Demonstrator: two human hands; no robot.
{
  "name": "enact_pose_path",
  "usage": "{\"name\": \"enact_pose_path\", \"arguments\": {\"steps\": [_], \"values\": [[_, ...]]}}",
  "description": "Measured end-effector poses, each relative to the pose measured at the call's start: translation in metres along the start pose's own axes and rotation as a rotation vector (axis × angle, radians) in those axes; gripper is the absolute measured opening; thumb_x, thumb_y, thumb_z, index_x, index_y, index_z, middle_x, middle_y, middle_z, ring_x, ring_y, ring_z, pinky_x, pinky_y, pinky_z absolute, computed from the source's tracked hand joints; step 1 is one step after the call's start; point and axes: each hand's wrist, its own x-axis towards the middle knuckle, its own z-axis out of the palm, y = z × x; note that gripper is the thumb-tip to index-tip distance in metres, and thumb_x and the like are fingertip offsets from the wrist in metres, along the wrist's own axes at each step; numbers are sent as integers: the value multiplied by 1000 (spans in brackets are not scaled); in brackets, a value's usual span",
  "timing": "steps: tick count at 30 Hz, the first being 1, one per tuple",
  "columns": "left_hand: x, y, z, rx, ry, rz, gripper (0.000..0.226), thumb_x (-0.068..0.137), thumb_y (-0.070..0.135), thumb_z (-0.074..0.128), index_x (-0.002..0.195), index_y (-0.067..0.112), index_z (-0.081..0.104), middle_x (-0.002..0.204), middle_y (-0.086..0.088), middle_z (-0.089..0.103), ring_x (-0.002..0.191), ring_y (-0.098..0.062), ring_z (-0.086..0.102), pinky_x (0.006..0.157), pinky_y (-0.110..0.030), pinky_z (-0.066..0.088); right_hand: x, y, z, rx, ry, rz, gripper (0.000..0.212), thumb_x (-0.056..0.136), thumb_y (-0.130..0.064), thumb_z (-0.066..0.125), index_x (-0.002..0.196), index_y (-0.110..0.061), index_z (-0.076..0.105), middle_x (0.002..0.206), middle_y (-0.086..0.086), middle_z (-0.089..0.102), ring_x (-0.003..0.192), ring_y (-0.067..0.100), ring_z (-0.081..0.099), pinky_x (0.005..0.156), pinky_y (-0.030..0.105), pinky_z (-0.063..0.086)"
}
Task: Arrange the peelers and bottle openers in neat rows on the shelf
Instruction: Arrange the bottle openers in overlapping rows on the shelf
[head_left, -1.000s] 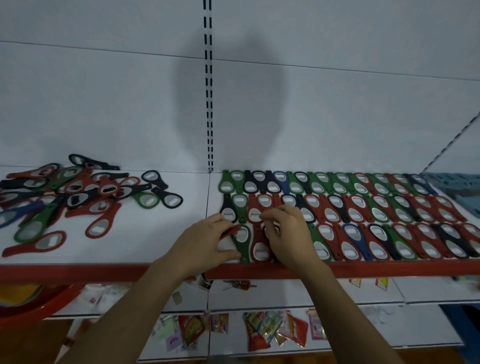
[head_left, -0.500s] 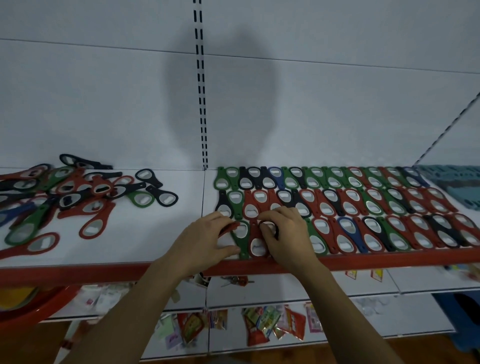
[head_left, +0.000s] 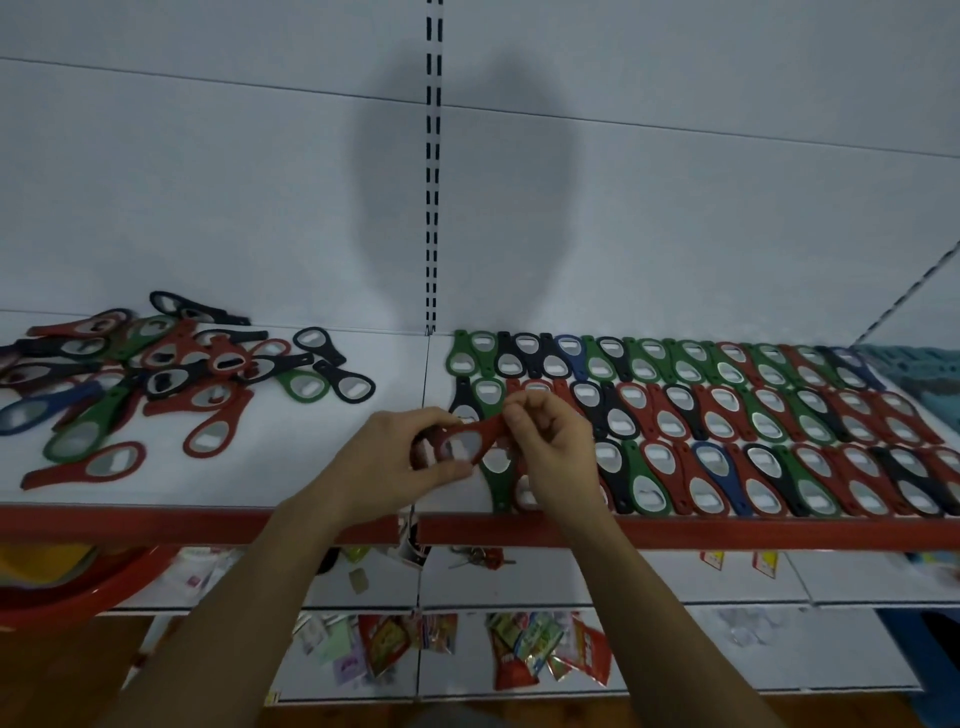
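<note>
On shelf (head_left: 156, 525), loose opener pile (head_left: 156, 374), packets (head_left: 545, 649) below

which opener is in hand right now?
The red bottle opener, at the left end of the rows: left hand grips its wide head, right hand pinches its narrow handle. All others lie on the shelf.

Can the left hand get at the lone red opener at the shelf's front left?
Probably, once freed: the left hand and right hand both grip the held opener. The shelf front between it and the lone red opener looks bare, so nothing blocks the way.
</note>
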Motion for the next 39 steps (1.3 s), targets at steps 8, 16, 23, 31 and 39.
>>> {"name": "enact_pose_path", "arguments": {"steps": [8, 16, 23, 31, 39], "values": [[-8, -19, -14, 129, 64, 43, 27, 88, 37, 77, 113, 34, 68, 91, 18, 64, 68, 1, 56, 63, -7, 40, 30, 6, 14, -597, -196, 41, 13, 93, -30, 71, 102, -21, 73, 94, -7, 74, 82, 3, 66, 76, 22, 57], [-7, -29, 1, 211, -116, 73, 48, 85, 50, 77, 128, 34, 65, 103, 23, 60, 98, 3, 58, 84, -16, 48, 28, 13, 9, -829, -171, -165, 17, 96, -28, 65, 108, -19, 73, 104, -2, 61, 93, 13, 56, 84, 34, 53], [1, -33, 1, 272, -197, 43, 65, 79, 58, 79, 137, 38, 60, 105, 28, 56, 102, 5, 54, 91, -19, 47, 11, 19, -26, -948, -148, -208, 10, 92, -24, 68, 101, -23, 73, 100, -8, 61, 95, 18, 51, 84, 45, 50], [4, -27, 3, 349, -237, 49, 63, 82, 63, 72, 137, 34, 61, 108, 24, 58, 101, 1, 55, 93, -29, 50, 1, 22, -30, -971, -181, -175, 25, 90, -37, 71, 111, -24, 73, 109, -7, 60, 105, 19, 53, 90, 47, 47], [8, -13, 9, 357, -255, 48, 63, 86, 58, 73, 141, 29, 59, 107, 21, 55, 102, -3, 55, 93, -29, 49, 0, 24, -28, -970, -164, -192, 18, 91, -38, 70, 105, -28, 74, 106, -10, 58, 103, 17, 53, 89, 46, 46]]}}
